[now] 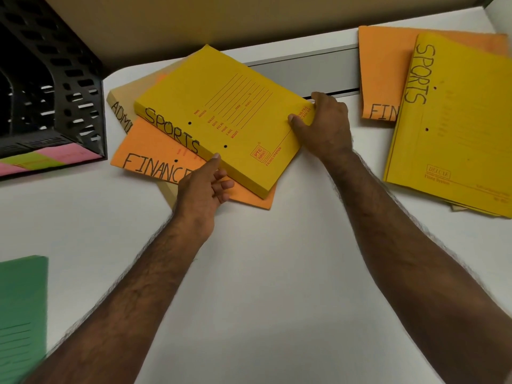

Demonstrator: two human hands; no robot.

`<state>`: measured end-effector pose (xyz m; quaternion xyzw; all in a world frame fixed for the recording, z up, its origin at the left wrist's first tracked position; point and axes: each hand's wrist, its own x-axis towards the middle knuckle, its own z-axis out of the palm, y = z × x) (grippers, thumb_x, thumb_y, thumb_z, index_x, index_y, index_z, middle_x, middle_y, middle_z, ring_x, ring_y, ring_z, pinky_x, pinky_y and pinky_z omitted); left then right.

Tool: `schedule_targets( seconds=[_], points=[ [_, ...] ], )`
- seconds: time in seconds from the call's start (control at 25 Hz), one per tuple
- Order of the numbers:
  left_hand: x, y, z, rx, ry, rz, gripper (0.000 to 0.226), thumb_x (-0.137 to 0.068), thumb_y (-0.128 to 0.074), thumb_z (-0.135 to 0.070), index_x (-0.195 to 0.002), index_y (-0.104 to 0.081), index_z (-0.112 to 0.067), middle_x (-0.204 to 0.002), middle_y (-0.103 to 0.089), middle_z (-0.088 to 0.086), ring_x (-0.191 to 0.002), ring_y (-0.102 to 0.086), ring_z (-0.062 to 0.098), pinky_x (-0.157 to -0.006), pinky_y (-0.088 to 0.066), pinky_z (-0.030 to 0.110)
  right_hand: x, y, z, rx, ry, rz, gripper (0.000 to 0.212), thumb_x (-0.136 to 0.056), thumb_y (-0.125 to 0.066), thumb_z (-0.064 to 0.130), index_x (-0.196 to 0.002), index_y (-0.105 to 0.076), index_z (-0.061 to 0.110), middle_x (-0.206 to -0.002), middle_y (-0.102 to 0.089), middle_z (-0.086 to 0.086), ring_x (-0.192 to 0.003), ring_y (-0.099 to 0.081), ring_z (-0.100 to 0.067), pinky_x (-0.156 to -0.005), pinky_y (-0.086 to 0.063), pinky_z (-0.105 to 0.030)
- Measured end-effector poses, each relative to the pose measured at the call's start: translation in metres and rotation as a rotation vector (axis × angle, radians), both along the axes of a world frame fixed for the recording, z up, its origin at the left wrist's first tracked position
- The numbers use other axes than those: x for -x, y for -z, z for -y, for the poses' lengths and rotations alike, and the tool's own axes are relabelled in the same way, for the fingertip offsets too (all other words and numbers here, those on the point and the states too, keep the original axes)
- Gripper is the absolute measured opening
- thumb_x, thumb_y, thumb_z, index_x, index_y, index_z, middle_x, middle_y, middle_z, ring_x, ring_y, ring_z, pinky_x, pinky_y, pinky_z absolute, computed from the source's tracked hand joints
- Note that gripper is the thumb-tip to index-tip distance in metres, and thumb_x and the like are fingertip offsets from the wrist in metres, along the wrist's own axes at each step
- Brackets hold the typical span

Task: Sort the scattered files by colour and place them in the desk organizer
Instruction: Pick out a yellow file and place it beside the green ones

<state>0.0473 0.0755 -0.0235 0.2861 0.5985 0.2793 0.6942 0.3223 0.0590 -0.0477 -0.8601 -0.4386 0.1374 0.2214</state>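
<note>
1. at the far left edge of the desk (263,273) a green file (22,309) lies flat near the front corner, untouched and not yet sorted.
2. at the back left corner stands the black mesh desk organizer (55,79). pink and lime green files (47,159) already show in its bottom tray, so part of the sorting looks done.
3. just right of the organizer is a loose pile: a beige file (120,106) marked with the letters "adm" at the bottom, an orange file (149,151) marked "finance" over it, and a thick yellow file (221,115) marked "sports" on top, lying askew.
4. the left hand (205,187) holds the near edge of that yellow file, thumb laid on its cover and fingers curled beneath the edge.
5. the right hand (324,126) grips the file's right corner, thumb on top and fingers wrapped over the far edge. the file seems to be tilted up off the pile, though i cannot tell how much.
6. along the back edge, between the two piles, a grey channel (304,70) is set into the desk.
7. near the back right corner a second orange file (385,73) marked "fin" lies partly under a second yellow file (454,112) marked "sports".
8. my reading: the task is under way, with yellow, orange, beige and green files still outside the organizer.
</note>
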Motion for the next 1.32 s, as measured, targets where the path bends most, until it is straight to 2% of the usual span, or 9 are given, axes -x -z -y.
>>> schedule_targets(
  seconds=[0.2, 0.32, 0.4, 0.56, 0.64, 0.8, 1.04, 1.2, 1.32],
  points=[
    [-0.001, -0.002, 0.003, 0.013, -0.025, 0.035, 0.017, -0.097, -0.073, -0.036, -0.093, -0.066, -0.02, -0.086, -0.067, -0.004, -0.074, -0.069, 0.012, -0.053, -0.048, 0.024, -0.008, -0.006, -0.002, 0.012, 0.02, 0.003, 0.071, -0.096, -0.065, 0.061, -0.148, -0.055, 0.013, -0.147, -0.057, -0.013, -0.137, -0.05, -0.033, -0.11, -0.041, -0.042],
    [0.003, -0.003, 0.003, 0.004, -0.057, 0.042, 0.017, -0.096, -0.075, -0.033, -0.092, -0.065, -0.02, -0.084, -0.063, -0.004, -0.068, -0.065, 0.01, -0.051, -0.044, 0.023, -0.008, -0.01, 0.004, -0.013, 0.108, -0.059, 0.076, -0.089, -0.066, 0.075, -0.138, -0.065, 0.017, -0.137, -0.06, -0.013, -0.128, -0.058, -0.031, -0.101, -0.048, -0.042],
    [0.005, -0.007, 0.004, -0.013, -0.059, 0.031, 0.02, -0.094, -0.078, -0.033, -0.1, -0.067, -0.017, -0.086, -0.064, -0.003, -0.07, -0.063, 0.011, -0.052, -0.044, 0.023, -0.004, -0.012, 0.011, -0.021, 0.171, -0.132, 0.083, -0.081, -0.066, 0.084, -0.132, -0.069, 0.019, -0.131, -0.059, -0.011, -0.123, -0.061, -0.028, -0.092, -0.05, -0.038],
    [0.007, -0.016, 0.012, -0.024, -0.038, 0.051, 0.054, -0.091, -0.081, -0.029, -0.136, -0.061, -0.007, -0.122, -0.076, 0.01, -0.109, -0.072, 0.028, -0.074, -0.061, 0.038, 0.008, -0.014, 0.029, -0.034, 0.196, -0.192, 0.079, -0.08, -0.067, 0.085, -0.123, -0.069, 0.019, -0.122, -0.059, -0.007, -0.113, -0.062, -0.023, -0.082, -0.044, -0.031],
    [0.01, -0.021, 0.016, -0.021, -0.012, 0.096, 0.057, -0.093, -0.078, -0.023, -0.142, -0.057, -0.005, -0.128, -0.074, 0.016, -0.12, -0.071, 0.034, -0.076, -0.064, 0.042, 0.018, -0.018, 0.041, -0.061, 0.209, -0.203, 0.076, -0.081, -0.067, 0.084, -0.12, -0.068, 0.019, -0.118, -0.059, -0.005, -0.106, -0.06, -0.02, -0.081, -0.043, -0.03],
    [0.023, -0.03, 0.023, -0.076, 0.017, 0.124, 0.053, -0.096, -0.074, -0.016, -0.145, -0.055, -0.006, -0.13, -0.074, 0.015, -0.122, -0.07, 0.038, -0.077, -0.063, 0.041, 0.044, -0.031, 0.067, -0.167, 0.266, -0.204, 0.069, -0.084, -0.069, 0.079, -0.113, -0.065, 0.017, -0.112, -0.06, -0.004, -0.098, -0.054, -0.014, -0.078, -0.038, -0.027],
    [0.069, -0.05, 0.048, -0.196, 0.085, 0.176, 0.05, -0.096, -0.075, -0.017, -0.142, -0.058, -0.02, -0.128, -0.076, 0.004, -0.116, -0.074, 0.029, -0.085, -0.064, 0.046, 0.094, -0.059, 0.113, -0.256, 0.298, -0.208, 0.063, -0.089, -0.068, 0.072, -0.114, -0.065, 0.015, -0.113, -0.059, -0.004, -0.101, -0.053, -0.015, -0.084, -0.043, -0.028],
    [0.112, -0.066, 0.073, -0.248, 0.103, 0.186, 0.051, -0.093, -0.078, -0.021, -0.14, -0.058, -0.025, -0.124, -0.078, 0.002, -0.11, -0.077, 0.027, -0.074, -0.064, 0.036, 0.133, -0.073, 0.15, -0.288, 0.288, -0.209, 0.058, -0.091, -0.066, 0.07, -0.113, -0.065, 0.017, -0.112, -0.061, 0.0, -0.102, -0.056, -0.016, -0.084, -0.048, -0.033],
    [0.149, -0.075, 0.095, -0.295, 0.117, 0.197, 0.057, -0.088, -0.082, -0.027, -0.139, -0.056, -0.026, -0.119, -0.08, 0.002, -0.107, -0.078, 0.026, -0.073, -0.063, 0.032, 0.162, -0.08, 0.174, -0.32, 0.259, -0.26, 0.051, -0.091, -0.068, 0.069, -0.109, -0.065, 0.021, -0.109, -0.064, 0.003, -0.1, -0.061, -0.017, -0.083, -0.052, -0.034]
  ],
)
